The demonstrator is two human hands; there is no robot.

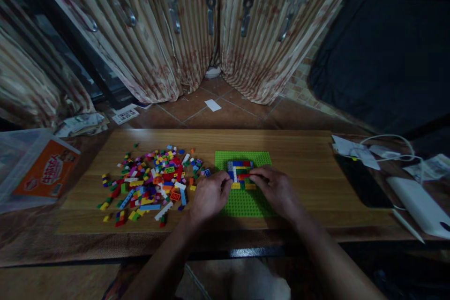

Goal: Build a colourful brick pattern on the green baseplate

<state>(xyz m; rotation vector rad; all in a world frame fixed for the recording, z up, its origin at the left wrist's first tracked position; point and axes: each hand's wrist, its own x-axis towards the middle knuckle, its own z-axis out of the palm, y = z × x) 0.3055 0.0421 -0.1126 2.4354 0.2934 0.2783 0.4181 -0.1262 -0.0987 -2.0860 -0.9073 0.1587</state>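
Observation:
On a green studded baseplate [242, 206] stands a low structure of toy building bricks [235, 165], in blue, white, red, green and yellow. My right hand [277, 190] comes in from the right, thumb and fingers pinched on a red brick [243, 176] over the middle of the structure. Whether that brick touches the bricks below it, I cannot tell. My left hand [213, 194] is closed at the structure's left side, fingertips beside its blue and white bricks. What those fingers hold, if anything, is hidden.
Left of the baseplate, a pile of loose mixed bricks [154, 187] spreads over the wooden board [298, 150]. A clear plastic box [21, 140] with an orange label stands at far left. At right lie a dark tablet [365, 183], a stylus [408, 226], a white power bank [420, 206] and cables.

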